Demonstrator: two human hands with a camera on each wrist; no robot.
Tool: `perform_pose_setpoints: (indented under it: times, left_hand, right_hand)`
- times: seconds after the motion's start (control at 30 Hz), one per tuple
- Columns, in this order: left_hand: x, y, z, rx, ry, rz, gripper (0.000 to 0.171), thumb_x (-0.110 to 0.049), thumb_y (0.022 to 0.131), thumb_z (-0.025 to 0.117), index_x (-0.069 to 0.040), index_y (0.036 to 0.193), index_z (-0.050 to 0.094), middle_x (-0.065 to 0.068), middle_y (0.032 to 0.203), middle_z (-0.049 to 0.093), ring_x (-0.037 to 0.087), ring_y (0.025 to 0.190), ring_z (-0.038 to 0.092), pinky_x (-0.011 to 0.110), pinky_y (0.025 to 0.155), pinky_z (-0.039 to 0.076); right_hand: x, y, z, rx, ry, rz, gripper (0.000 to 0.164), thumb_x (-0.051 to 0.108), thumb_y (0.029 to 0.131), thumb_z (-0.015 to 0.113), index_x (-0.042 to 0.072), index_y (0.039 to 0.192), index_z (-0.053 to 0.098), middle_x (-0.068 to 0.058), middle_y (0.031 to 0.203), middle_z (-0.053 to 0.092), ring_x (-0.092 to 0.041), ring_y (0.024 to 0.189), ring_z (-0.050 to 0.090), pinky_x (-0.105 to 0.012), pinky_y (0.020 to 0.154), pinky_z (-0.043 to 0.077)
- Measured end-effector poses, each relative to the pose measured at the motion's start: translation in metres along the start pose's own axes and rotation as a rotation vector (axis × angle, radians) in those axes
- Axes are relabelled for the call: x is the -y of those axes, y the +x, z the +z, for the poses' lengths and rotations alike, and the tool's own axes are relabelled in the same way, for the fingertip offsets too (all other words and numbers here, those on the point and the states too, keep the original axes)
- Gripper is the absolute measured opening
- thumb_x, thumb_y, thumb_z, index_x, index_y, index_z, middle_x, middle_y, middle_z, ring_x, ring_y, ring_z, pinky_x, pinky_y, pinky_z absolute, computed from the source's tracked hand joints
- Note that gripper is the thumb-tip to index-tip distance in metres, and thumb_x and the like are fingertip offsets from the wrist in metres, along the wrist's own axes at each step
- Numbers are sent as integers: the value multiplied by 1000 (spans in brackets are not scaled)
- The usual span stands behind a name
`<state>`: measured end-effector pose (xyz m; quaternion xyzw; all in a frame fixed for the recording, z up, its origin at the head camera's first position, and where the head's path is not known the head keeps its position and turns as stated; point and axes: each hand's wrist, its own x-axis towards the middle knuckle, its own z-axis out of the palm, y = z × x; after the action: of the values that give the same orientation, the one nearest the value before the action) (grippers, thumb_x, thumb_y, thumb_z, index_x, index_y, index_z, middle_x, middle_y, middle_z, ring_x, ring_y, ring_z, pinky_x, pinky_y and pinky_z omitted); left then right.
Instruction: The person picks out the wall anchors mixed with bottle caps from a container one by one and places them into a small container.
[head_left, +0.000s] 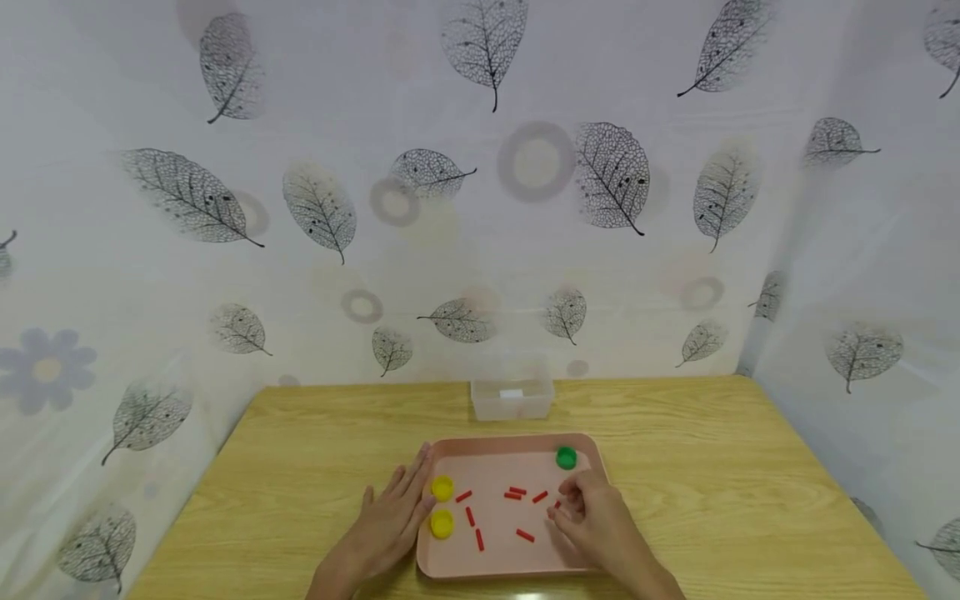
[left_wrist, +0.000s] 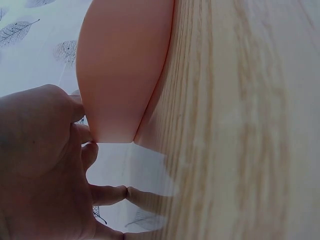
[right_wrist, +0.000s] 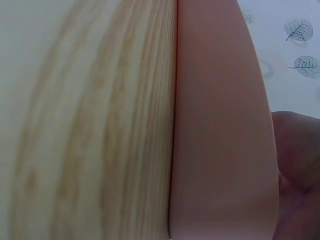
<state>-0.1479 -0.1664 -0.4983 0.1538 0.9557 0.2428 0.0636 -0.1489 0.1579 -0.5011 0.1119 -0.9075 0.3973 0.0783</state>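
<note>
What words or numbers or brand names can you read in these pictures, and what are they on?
None: no word, number or brand name can be read.
White patch on the clear box: maybe a label, too small and blurred to tell if it has writing.
Pink tray, yellow cups, green cup, red sticks: no writing shows.
Patterned sheet: just leaves, rings and a flower.
</note>
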Motion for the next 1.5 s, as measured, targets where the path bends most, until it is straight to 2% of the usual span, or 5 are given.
perform_pose_setpoints:
  times: [0.2,0.5,0.9,1.17,1.5]
  left_hand:
    - [0,-1,1,-10,-2,-3,64,-47,112,32,-23,167,10,-7,172,8,43,151,27,86,104,12]
    - [0,-1,1,-6,1,-5,64,-48,112,32,-23,167,10,-7,172,7,43,151,27,85,104,12]
    - [-1,-2,0,-3,-5,-7,64,-49,112,32,-23,167,11,-7,172,7,43,151,27,85,104,12]
    - [1,-2,1,-7,-16,1,63,-47,112,32,-24,167,11,-8,172,8,44,151,27,86,103,11]
    - [2,0,1,-3,-8,-4,64,-49,112,31,-24,167,11,-7,172,8,43,151,26,85,104,12]
  right_hand:
    - [-2,0,2,50,-83,-21,27,8,76,90,7,88,66,5,81,53,-5,72,45,-22,63,47]
    - [0,-1,4,92,-158,-3,28,14,77,89,8,87,64,5,79,46,-7,71,43,-23,60,43]
    - [-1,0,7,95,-162,-27,24,10,79,87,8,84,63,6,78,49,-5,71,45,-22,61,45]
    - [1,2,7,153,-146,36,23,10,82,85,9,85,62,4,78,49,-8,72,45,-21,60,44]
    - [0,0,4,121,-95,-4,23,8,81,83,10,84,61,6,78,49,-5,71,45,-21,61,45]
